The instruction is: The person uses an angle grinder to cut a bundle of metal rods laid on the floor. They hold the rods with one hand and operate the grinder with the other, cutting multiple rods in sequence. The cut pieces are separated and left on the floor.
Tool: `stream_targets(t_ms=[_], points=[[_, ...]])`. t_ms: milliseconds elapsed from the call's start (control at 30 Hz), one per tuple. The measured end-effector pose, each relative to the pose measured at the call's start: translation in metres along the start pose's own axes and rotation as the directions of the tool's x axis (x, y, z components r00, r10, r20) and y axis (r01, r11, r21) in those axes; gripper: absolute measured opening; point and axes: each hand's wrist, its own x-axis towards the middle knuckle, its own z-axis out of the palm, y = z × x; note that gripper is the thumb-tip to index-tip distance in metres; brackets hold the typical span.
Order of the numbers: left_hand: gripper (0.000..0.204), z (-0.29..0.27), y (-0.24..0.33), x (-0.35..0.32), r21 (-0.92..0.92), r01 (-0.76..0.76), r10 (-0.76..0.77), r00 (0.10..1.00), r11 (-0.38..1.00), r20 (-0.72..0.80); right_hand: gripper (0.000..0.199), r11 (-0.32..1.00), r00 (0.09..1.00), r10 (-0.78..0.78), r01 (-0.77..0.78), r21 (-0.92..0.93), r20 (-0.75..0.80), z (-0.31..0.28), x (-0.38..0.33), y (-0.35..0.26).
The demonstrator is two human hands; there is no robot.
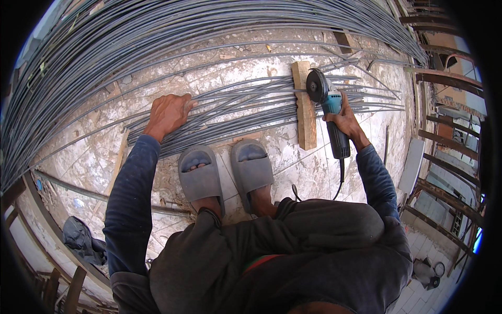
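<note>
My right hand is wrapped round the body of a teal and black angle grinder. Its dark disc sits at the right edge of a wooden block, close to the steel rods that cross it; I cannot tell whether it touches one. To the left, my left hand is closed on a thin steel rod at the upper side of a loose bundle. More steel rods lie just below, their right ends reaching past the block.
A large mass of long bent rods spans the far side. My feet, in grey slides, stand near the bundle. The grinder's cord trails toward my knee. A black bag lies at lower left; wooden beams line the right.
</note>
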Motion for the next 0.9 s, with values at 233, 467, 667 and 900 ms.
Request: stream_targets(t_ms=[233,467,667,900], points=[[0.034,0.001,0.0,-0.001,-0.009,-0.002,0.002,1.0,1.0,-0.024,0.109,0.997,0.997,-0.077,0.077,-0.028,-0.006,-0.001,-0.003,0.007],[0.032,-0.003,0.002,0.0,-0.004,0.038,-0.038,0.999,0.999,0.04,0.1,1.0,1.0,-0.007,0.007,0.027,0.012,0.003,-0.018,-0.01],[0.039,-0.001,-0.001,0.002,-0.006,0.026,-0.026,1.0,1.0,0.013,0.11,0.998,0.998,-0.057,0.056,-0.016,-0.019,0.002,-0.012,0.004],[0.042,0.0,-0.002,0.001,-0.01,0.034,-0.034,0.999,0.999,-0.009,0.103,0.999,0.999,-0.05,0.05,0.007,0.019,0.0,-0.005,0.003]])
